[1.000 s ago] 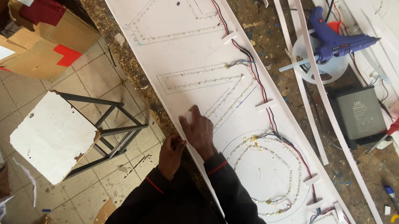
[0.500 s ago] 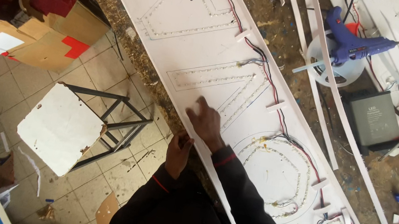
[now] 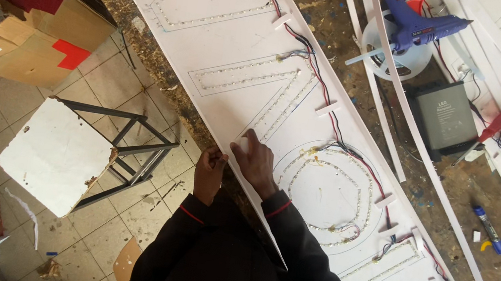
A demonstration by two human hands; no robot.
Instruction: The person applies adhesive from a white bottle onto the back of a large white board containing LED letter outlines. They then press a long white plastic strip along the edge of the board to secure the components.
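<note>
I see my right hand (image 3: 255,161) lying flat on the white panel (image 3: 227,35), fingers spread, near the middle of the frame. My left hand (image 3: 209,173) pinches the panel's lower edge just beside it, fingers closed on that edge. The panel runs from upper left to lower right across the desk (image 3: 326,11), with LED strips (image 3: 322,200) and wires (image 3: 321,84) glued on. A blue glue gun (image 3: 420,20) sits at the upper right, a stool (image 3: 58,152) at the lower left.
</note>
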